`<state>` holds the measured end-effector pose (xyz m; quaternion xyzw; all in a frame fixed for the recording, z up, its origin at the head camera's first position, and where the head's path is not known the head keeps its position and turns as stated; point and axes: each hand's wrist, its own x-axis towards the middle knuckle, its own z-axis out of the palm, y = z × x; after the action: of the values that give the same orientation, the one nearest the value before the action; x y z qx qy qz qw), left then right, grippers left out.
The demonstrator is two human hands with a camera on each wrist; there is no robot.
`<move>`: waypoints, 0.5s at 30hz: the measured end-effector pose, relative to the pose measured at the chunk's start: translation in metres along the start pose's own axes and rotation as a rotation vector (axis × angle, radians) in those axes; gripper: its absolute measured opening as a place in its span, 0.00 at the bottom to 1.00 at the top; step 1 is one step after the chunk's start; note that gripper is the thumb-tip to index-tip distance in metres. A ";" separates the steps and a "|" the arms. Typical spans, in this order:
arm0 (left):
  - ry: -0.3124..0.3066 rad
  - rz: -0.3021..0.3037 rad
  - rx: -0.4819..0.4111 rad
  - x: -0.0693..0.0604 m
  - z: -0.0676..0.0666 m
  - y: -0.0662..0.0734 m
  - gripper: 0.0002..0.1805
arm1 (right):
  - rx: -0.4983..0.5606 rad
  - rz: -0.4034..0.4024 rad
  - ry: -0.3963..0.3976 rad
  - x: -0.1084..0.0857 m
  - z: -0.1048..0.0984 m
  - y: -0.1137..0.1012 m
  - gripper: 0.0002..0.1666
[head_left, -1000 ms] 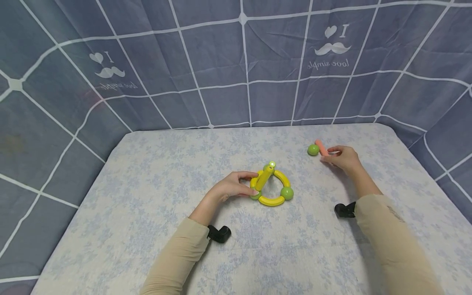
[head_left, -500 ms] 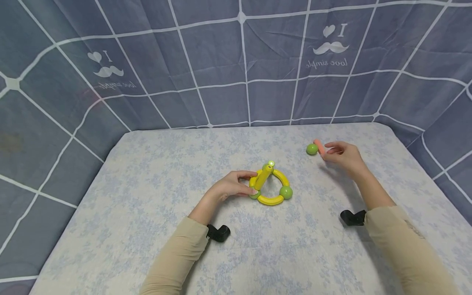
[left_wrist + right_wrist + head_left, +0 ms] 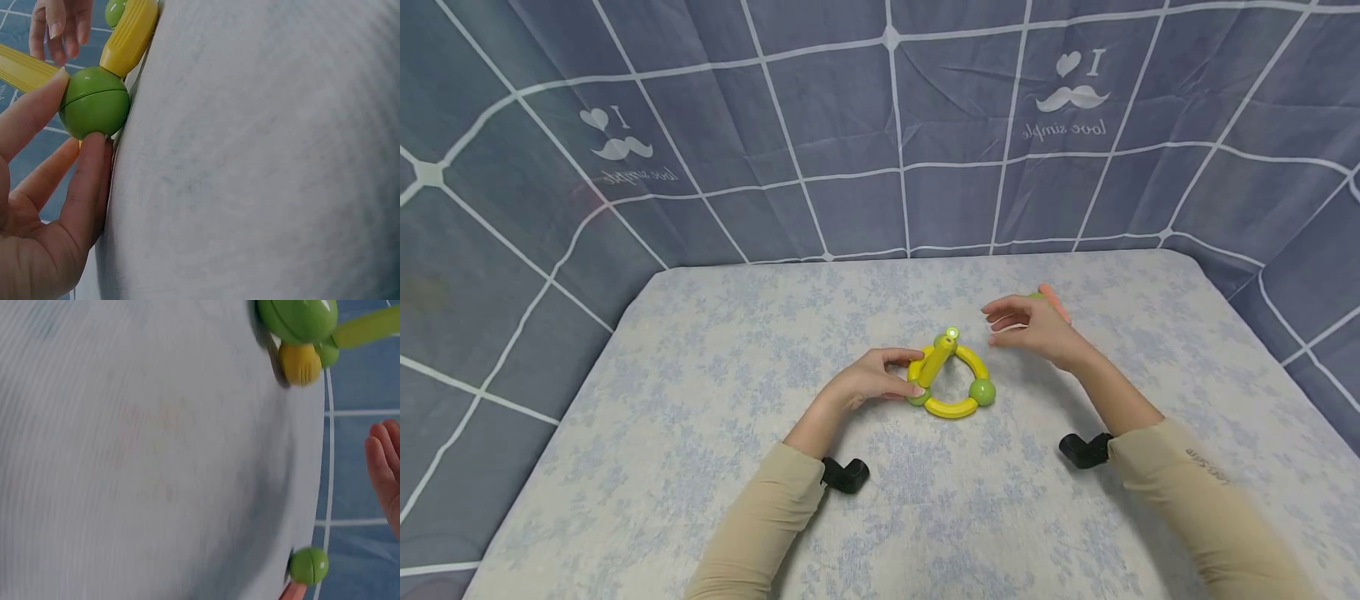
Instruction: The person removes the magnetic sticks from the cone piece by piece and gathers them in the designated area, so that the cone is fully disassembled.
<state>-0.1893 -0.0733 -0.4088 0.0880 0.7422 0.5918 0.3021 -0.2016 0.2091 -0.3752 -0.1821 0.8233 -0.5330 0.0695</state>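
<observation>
A toy ring of yellow curved rods (image 3: 951,409) and green balls (image 3: 982,392) lies mid-table. One yellow rod (image 3: 935,362) slants up from its left side. My left hand (image 3: 872,379) pinches the ring's left green ball (image 3: 94,106) between thumb and fingers. To the right of the ring, my right hand (image 3: 1033,327) hovers above the cloth, fingers slightly bent and apart from the thumb, holding nothing. Just behind it lie a pink rod (image 3: 1054,300) and a loose green ball (image 3: 309,565), both partly hidden by that hand in the head view.
A pale cloth with blue flowers (image 3: 737,333) covers the table. Behind the table's far edge hangs a blue-grey curtain (image 3: 850,125) with white grid lines. Black wrist mounts (image 3: 846,475) stick out from both sleeves.
My right hand has left the pink rod and moved left toward the ring, with nothing in it. The left hand keeps its hold in the same place.
</observation>
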 end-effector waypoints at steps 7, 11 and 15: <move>0.007 -0.013 -0.011 -0.001 0.000 0.000 0.33 | -0.028 -0.034 -0.127 0.016 0.026 -0.004 0.28; 0.003 -0.007 -0.010 -0.001 0.000 0.001 0.33 | -0.074 -0.088 -0.136 0.022 0.037 -0.003 0.25; -0.003 -0.006 -0.009 -0.001 0.000 0.001 0.33 | -0.096 -0.108 -0.125 0.026 0.043 -0.001 0.23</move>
<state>-0.1890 -0.0739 -0.4072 0.0853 0.7392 0.5943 0.3051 -0.2121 0.1625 -0.3901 -0.2620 0.8311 -0.4835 0.0831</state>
